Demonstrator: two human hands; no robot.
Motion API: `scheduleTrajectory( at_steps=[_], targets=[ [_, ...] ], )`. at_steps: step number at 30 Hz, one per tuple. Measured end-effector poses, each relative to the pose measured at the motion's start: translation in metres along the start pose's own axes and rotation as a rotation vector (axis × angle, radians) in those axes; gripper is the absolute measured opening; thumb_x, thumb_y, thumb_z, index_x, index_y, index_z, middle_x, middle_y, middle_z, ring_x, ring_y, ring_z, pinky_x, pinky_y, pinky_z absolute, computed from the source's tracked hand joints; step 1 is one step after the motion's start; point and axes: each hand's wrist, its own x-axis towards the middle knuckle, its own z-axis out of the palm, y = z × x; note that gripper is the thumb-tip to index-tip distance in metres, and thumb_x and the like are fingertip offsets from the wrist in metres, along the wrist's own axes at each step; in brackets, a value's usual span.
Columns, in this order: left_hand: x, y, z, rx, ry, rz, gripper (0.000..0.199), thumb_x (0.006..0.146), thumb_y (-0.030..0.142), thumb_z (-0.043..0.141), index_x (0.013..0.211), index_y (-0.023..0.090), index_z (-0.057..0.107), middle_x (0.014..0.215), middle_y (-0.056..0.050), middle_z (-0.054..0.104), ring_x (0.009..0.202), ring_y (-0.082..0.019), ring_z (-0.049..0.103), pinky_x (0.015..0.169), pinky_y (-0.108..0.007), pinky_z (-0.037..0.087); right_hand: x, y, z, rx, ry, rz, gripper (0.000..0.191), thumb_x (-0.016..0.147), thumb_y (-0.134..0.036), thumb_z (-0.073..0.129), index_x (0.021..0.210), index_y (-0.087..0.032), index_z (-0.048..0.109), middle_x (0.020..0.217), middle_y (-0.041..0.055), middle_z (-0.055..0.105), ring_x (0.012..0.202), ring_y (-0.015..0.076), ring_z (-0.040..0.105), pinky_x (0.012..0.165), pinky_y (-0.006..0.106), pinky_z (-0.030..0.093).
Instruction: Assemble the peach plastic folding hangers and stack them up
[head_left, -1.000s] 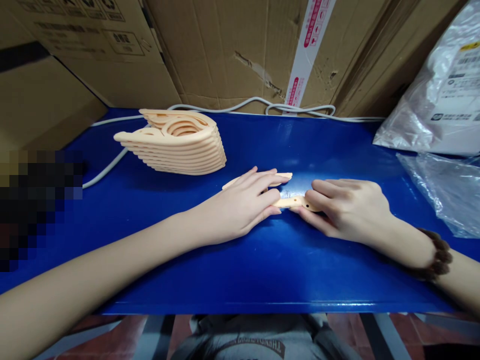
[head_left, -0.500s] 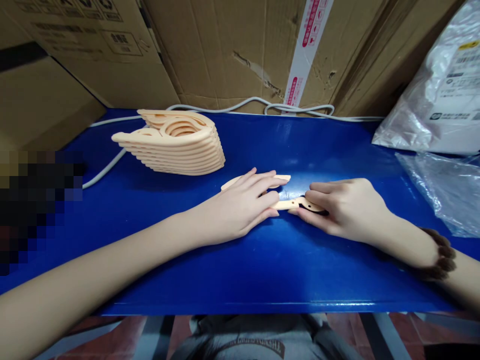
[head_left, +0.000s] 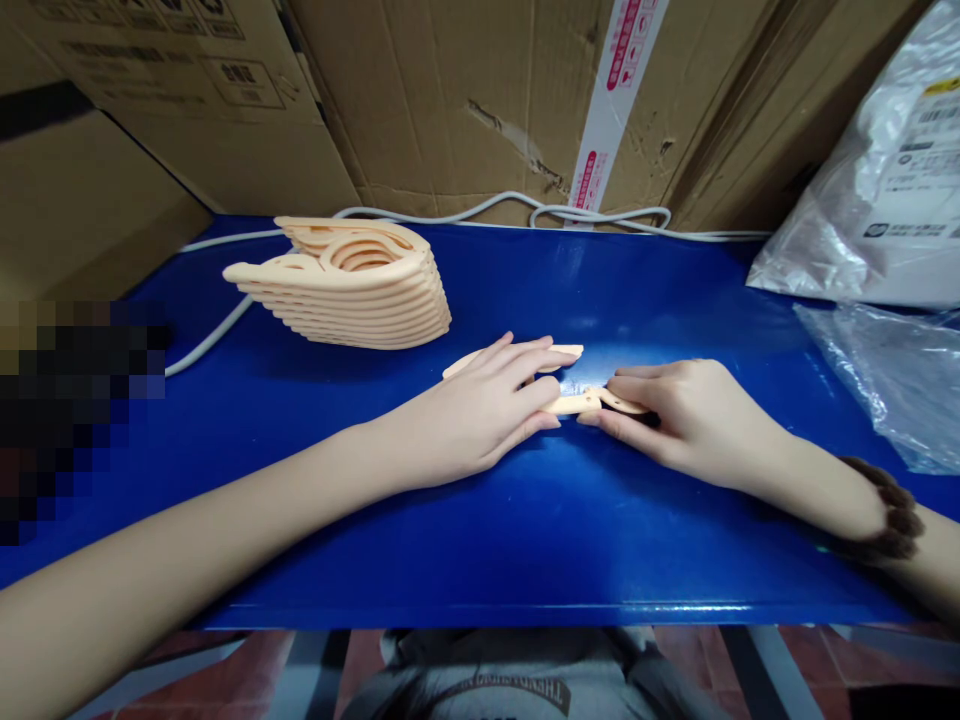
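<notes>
Near the middle of the blue table [head_left: 480,540], my left hand [head_left: 472,410] lies over a flat beige plastic piece [head_left: 564,406]. Its fingers reach across the top and the thumb rests along the near edge, so much of the piece is hidden. My right hand [head_left: 686,415] is closed, pinching a small curved beige part [head_left: 624,402] between thumb and fingers. That part meets the right end of the flat piece; whether the two are locked together I cannot tell. Behind and left of my left hand is a stack of matching beige pieces [head_left: 360,290] with looped openings.
Cardboard boxes [head_left: 465,90] stand along the back edge, with a white cable [head_left: 480,208] running in front. A white plastic package [head_left: 877,190] and a clear plastic bag [head_left: 885,380] lie at the right. A blurred dark area covers the left edge.
The curved part in my right hand has shifted slightly and tilted against the end of the flat piece. My left hand has barely moved; the stack is unchanged.
</notes>
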Motion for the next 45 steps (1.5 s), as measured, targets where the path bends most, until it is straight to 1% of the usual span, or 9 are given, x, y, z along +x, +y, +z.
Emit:
scheduleTrajectory(
  at_steps=[4,8,12,20,25,28,34,40,45],
  targets=[
    [0.0004,-0.0002,-0.0004,-0.005,0.014,-0.008,0.025,0.104,0.031,0.034,0.112,0.018,0.054,0.154,-0.011,0.036,0.146,-0.025,0.028,0.121,-0.052,0.022,0.0001,-0.0021,-0.0006,0.096,0.001,0.054,0.046,0.099,-0.050,0.039,0.064,-0.020,0.045,0.059,0.0001,0.054,0.052,0.0123,0.045,0.055,0.029,0.023],
    [0.0007,-0.0006,-0.0007,-0.017,0.024,-0.016,0.025,0.104,0.031,0.035,0.109,0.018,0.055,0.154,-0.011,0.037,0.146,-0.025,0.028,0.121,-0.052,0.022,-0.0002,-0.0036,-0.0007,0.150,-0.011,0.090,0.047,0.099,-0.053,0.038,0.066,-0.020,0.047,0.059,0.0004,0.055,0.052,0.0130,0.044,0.055,0.029,0.024],
    [0.0009,-0.0007,-0.0009,-0.034,0.034,-0.023,0.025,0.104,0.032,0.036,0.110,0.018,0.055,0.154,-0.011,0.036,0.146,-0.025,0.028,0.121,-0.051,0.022,-0.0007,-0.0048,-0.0014,0.167,-0.006,0.115,0.047,0.099,-0.053,0.037,0.066,-0.020,0.048,0.059,0.0003,0.055,0.052,0.0132,0.043,0.054,0.029,0.024],
    [0.0011,-0.0005,-0.0003,-0.010,0.028,-0.032,0.026,0.104,0.032,0.033,0.110,0.017,0.054,0.155,-0.012,0.035,0.146,-0.025,0.027,0.121,-0.052,0.022,-0.0006,-0.0068,-0.0017,0.176,0.030,0.122,0.049,0.098,-0.054,0.039,0.064,-0.020,0.045,0.058,-0.0008,0.053,0.051,0.0117,0.041,0.053,0.028,0.024],
    [0.0007,-0.0009,0.0013,0.001,0.030,-0.022,0.026,0.104,0.032,0.034,0.110,0.017,0.054,0.155,-0.011,0.035,0.146,-0.025,0.027,0.121,-0.053,0.021,-0.0002,-0.0058,-0.0019,0.166,-0.012,0.118,0.048,0.099,-0.053,0.037,0.068,-0.019,0.051,0.060,0.0007,0.056,0.053,0.0127,0.043,0.054,0.029,0.025],
    [0.0005,-0.0006,0.0020,-0.004,0.044,-0.012,0.025,0.104,0.031,0.035,0.110,0.017,0.055,0.155,-0.011,0.036,0.146,-0.025,0.028,0.121,-0.053,0.021,-0.0001,-0.0048,-0.0024,0.201,-0.041,0.107,0.051,0.099,-0.055,0.035,0.070,-0.019,0.056,0.060,0.0018,0.057,0.052,0.0134,0.044,0.054,0.029,0.026],
    [0.0007,0.0002,0.0019,-0.021,0.060,-0.008,0.025,0.104,0.032,0.034,0.111,0.017,0.054,0.155,-0.011,0.035,0.146,-0.025,0.027,0.121,-0.052,0.022,-0.0012,-0.0062,-0.0041,0.312,-0.052,0.118,0.051,0.099,-0.055,0.036,0.068,-0.019,0.053,0.059,0.0000,0.056,0.051,0.0122,0.043,0.054,0.028,0.028],
    [0.0009,0.0008,0.0014,-0.026,0.058,-0.008,0.025,0.104,0.031,0.035,0.109,0.017,0.054,0.155,-0.012,0.035,0.146,-0.025,0.027,0.121,-0.052,0.021,-0.0013,-0.0079,-0.0054,0.317,-0.056,0.123,0.051,0.099,-0.056,0.036,0.070,-0.019,0.056,0.061,0.0008,0.059,0.052,0.0130,0.045,0.054,0.028,0.029],
    [0.0010,0.0009,0.0014,-0.038,0.064,-0.003,0.024,0.104,0.030,0.035,0.111,0.017,0.054,0.155,-0.011,0.035,0.146,-0.025,0.028,0.121,-0.053,0.021,-0.0016,-0.0079,-0.0052,0.298,-0.045,0.115,0.053,0.098,-0.058,0.036,0.071,-0.019,0.058,0.058,0.0007,0.057,0.050,0.0130,0.044,0.052,0.028,0.028]
  ],
)
